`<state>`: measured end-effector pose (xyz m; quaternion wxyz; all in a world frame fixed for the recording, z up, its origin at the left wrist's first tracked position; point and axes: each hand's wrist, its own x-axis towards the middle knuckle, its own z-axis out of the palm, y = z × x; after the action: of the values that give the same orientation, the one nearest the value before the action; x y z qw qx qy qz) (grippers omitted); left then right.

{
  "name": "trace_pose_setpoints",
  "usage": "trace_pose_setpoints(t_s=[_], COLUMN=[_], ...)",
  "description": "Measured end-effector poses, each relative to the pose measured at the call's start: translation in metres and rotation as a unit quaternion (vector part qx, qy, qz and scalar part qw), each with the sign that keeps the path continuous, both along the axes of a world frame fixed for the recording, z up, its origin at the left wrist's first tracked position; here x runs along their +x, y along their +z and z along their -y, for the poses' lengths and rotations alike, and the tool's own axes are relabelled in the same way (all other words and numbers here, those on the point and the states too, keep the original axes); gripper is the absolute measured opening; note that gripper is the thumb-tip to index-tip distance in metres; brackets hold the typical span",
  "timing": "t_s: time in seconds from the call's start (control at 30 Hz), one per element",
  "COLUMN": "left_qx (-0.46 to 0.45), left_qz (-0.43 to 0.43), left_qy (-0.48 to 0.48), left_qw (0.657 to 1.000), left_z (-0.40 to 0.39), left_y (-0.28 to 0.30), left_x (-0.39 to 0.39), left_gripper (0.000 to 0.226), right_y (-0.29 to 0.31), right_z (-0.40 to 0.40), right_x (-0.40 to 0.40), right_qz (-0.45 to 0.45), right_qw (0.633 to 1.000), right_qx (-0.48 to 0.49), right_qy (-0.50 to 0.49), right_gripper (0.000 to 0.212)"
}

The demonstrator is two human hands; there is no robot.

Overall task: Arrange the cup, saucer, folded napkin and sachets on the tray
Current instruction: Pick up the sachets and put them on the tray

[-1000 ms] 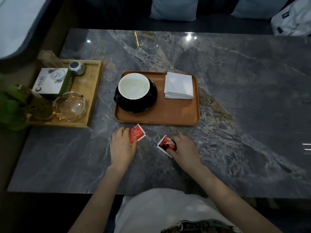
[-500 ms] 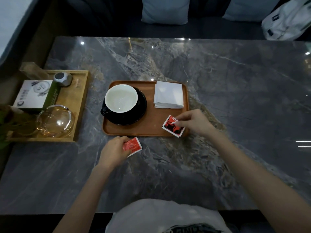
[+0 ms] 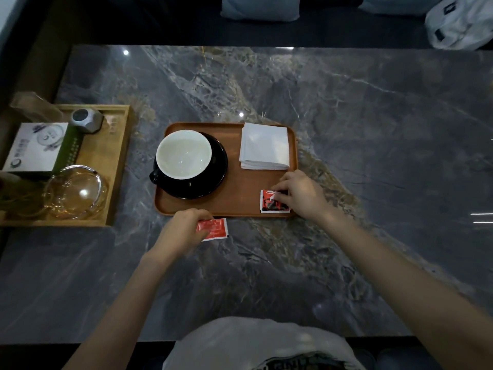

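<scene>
The right hand (image 3: pixel 300 194) has its fingertips in a narrow grip on a red and black sachet (image 3: pixel 273 202), which lies flat on the near right corner of the brown tray (image 3: pixel 240 193), and the left hand (image 3: pixel 184 232) pinches a second red sachet (image 3: pixel 214 228) that lies on the marble worktop (image 3: pixel 360 156), just in front of the tray's near edge. On the tray, the white cup (image 3: pixel 183 154) stands on the black saucer (image 3: pixel 217 166) at the left. The folded napkin (image 3: pixel 264 146) lies at the far right, just behind the right hand.

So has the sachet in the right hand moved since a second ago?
Yes. The sachet went from the marble table onto the near right corner of the tray, below the napkin; the right hand touches it.
</scene>
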<state>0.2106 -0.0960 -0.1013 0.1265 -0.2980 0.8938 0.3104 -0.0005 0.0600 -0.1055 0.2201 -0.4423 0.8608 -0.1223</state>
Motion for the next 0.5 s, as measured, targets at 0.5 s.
trace_pose_setpoints(t_s=[0.5], left_qx=[0.337], left_qz=[-0.2], left_qy=[-0.038], left_qw=[0.919], left_z=[-0.028], left_y=[0.054], left_x=[-0.096], left_gripper=[0.026], right_y=[0.039], right_z=[-0.018], right_x=[0.033], right_qz=[0.509], right_qw=[0.793], right_qx=[-0.149], right_qy=[-0.3], right_gripper=[0.019])
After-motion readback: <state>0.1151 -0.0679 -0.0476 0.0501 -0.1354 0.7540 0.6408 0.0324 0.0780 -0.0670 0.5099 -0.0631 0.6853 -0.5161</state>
